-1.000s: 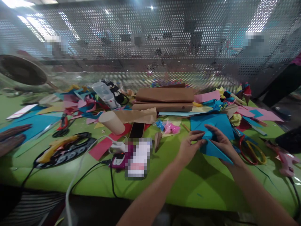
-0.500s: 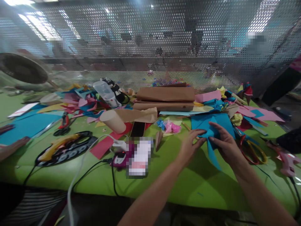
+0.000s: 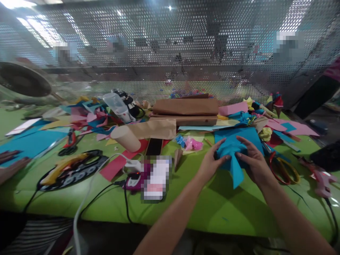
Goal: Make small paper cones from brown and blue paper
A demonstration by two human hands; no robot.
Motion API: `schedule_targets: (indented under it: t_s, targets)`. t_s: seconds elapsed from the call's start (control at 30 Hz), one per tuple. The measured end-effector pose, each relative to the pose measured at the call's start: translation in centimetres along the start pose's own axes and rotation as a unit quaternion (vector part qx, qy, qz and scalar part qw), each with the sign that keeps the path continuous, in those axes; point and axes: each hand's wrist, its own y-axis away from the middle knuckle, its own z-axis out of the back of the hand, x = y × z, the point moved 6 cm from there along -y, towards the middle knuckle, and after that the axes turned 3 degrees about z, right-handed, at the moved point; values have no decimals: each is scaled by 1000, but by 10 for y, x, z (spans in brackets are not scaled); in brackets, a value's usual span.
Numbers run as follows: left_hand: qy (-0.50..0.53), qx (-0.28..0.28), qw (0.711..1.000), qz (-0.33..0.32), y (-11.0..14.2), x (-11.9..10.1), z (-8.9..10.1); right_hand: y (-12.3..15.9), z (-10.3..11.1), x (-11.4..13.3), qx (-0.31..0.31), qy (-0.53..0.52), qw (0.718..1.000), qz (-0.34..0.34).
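Both my hands curl a piece of blue paper into a rounded, cone-like form above the green table. My left hand grips its left side with thumb and fingers closed on it. My right hand wraps over the right side, fingers bent on the paper. A narrow blue flap hangs down between my hands. More flat blue paper lies just behind.
Red-and-yellow scissors and a pink glue gun lie to the right. Brown paper rolls, coloured scraps, a yellow glue gun, cables and a phone crowd the left and back. Another person's fingers rest at far left.
The blue paper went from a flat folded triangle to a curled shape held higher between my hands. The other person's hand at left pulled back.
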Motion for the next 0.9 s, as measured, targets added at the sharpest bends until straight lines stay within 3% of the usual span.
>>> schedule_targets:
  t_s: [0.2,0.4,0.67,0.9]
  targets:
    - [-22,-13,999,24,-5,-6,17,-1,5,5,7,36,999,-15]
    - [-101,-67,992,-26,-6,-18,34,-3,11,8,-15,59,998,-33]
    - [-99,-128,986,-32,-5,-20,44,-3,10,3,41,87,993,-72]
    - [-92,-132,987,-32,-6,-18,47,-9,25,3,-9,156,988,-13]
